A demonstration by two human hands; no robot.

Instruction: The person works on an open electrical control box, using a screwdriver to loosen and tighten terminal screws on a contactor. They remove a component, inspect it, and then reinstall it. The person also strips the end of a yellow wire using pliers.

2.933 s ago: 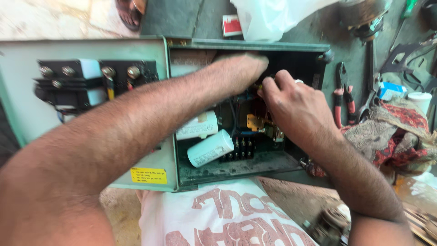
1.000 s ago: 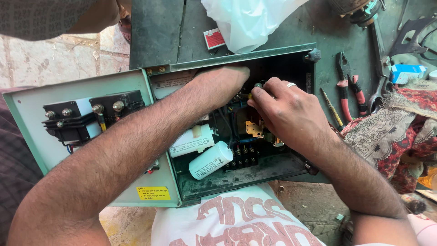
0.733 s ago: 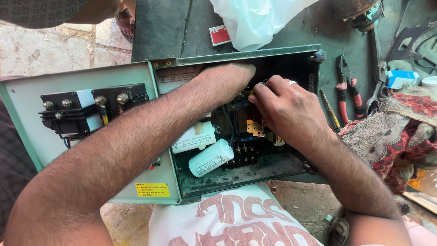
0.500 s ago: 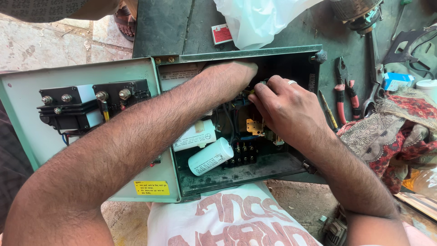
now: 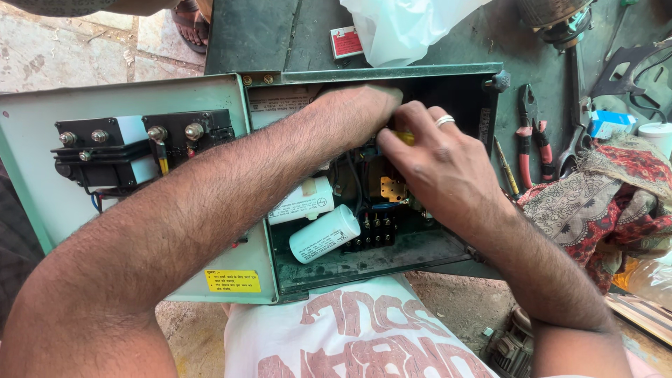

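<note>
The green box [image 5: 392,259] rests open against the person's lap, its door [image 5: 42,182] swung out to the left with black meters [image 5: 140,143] bolted to the inner face. Both hands work at the upper middle of the interior. The left hand [image 5: 350,115] reaches in from the left, curled, its fingertips hidden behind the wiring; whether it grips anything cannot be told. The right hand [image 5: 444,171], wearing a ring [image 5: 445,120], is closed in a pinch around a small yellow part [image 5: 401,137]. That part sits deep in the box above the brass plate [image 5: 392,189] and appears rigid, light and small, so it is probably best held between thumb and forefinger tips only. Its fixing is hidden. The surrounding wires [image 5: 350,178] are flexible and likely to snag or pull loose if tugged. Two white cylinders [image 5: 322,234] lie loose-looking at the lower left of the interior, just beside the terminal block [image 5: 374,231]; they look smooth and liable to roll. The box itself is sheet metal, judged heavy and stiff, with edges that crowd the wrists. Access is obstructed by the box's top rim and by each forearm crossing the opening. Outside, on the bench to the right, red-handled pliers [image 5: 525,136] and a patterned cloth [image 5: 602,203] lie near the right forearm; a plastic bag [image 5: 406,28] sits behind the box.
</note>
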